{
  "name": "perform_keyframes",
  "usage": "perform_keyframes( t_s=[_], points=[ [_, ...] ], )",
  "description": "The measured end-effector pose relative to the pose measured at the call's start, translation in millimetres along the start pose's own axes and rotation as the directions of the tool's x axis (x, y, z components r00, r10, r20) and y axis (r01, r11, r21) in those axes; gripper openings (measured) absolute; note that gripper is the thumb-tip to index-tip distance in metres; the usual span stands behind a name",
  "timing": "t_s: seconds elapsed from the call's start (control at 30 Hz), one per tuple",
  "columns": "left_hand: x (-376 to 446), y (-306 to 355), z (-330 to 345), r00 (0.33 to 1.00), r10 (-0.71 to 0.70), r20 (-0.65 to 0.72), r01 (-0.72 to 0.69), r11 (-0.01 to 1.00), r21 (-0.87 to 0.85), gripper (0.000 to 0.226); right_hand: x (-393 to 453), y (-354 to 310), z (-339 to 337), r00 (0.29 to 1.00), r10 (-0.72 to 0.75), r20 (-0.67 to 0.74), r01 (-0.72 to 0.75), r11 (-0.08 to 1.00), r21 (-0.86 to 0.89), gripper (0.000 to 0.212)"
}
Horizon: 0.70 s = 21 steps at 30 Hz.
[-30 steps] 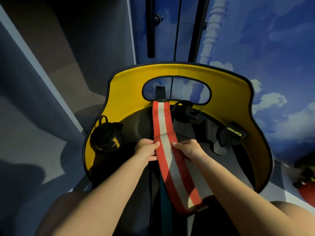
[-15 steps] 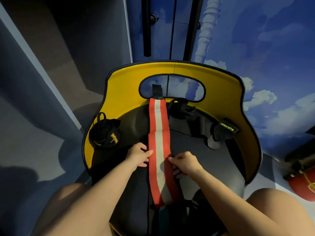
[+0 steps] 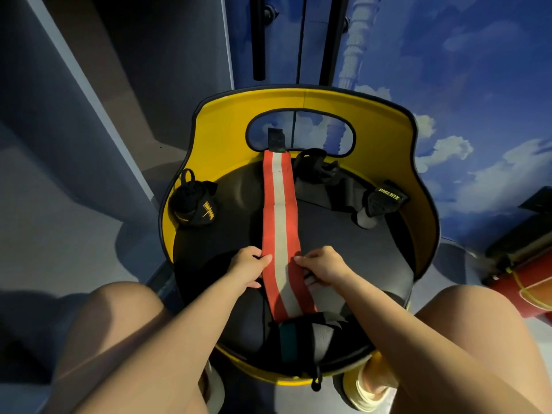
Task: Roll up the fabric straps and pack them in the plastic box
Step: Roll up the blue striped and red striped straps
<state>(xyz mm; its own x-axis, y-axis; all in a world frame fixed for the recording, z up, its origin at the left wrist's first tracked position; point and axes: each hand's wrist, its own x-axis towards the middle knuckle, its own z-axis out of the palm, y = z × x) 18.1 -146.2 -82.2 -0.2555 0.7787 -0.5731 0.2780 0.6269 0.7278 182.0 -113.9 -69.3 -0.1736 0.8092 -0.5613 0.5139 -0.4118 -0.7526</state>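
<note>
A red strap with a white middle stripe [image 3: 279, 216] lies flat and lengthwise down the dark seat of a yellow chair [image 3: 313, 106]. Its far end carries a black tab at the backrest opening. My left hand [image 3: 249, 265] pinches the strap's left edge, and my right hand [image 3: 321, 265] pinches its right edge at the same height. A rolled black strap with yellow marks [image 3: 195, 203] sits at the seat's left. A black and grey strap with a yellow-lettered tab [image 3: 379, 201] lies unrolled at the right. Another dark strap with a green stripe [image 3: 295, 336] lies bunched at the near edge.
The chair's yellow backrest curves around the far and side edges of the seat. My bare knees flank the seat's near edge. A red cylinder [image 3: 528, 291] lies on the floor at the right. A blue sky-painted wall stands behind, with grey floor at the left.
The red strap was slanted and hanging off the near edge; now it lies straight and flat on the seat. Both hands slid toward me along its edges.
</note>
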Motion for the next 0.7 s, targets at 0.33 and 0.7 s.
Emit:
perform_keyframes(
  t_s=[0.33,0.7],
  points=[
    [-37.5,-32.2,13.2,0.994,-0.027,0.107,0.017,0.996,0.092,0.027,-26.8,37.5,5.7,0.999,0.019,0.045,-0.017,0.998,-0.053,0.014],
    [-58.4,-52.5,25.2,0.992,0.112,0.058,-0.124,0.951,0.284,0.036,-47.2,52.2,12.2,0.999,-0.019,-0.031,0.012,0.979,-0.202,0.024]
  ],
)
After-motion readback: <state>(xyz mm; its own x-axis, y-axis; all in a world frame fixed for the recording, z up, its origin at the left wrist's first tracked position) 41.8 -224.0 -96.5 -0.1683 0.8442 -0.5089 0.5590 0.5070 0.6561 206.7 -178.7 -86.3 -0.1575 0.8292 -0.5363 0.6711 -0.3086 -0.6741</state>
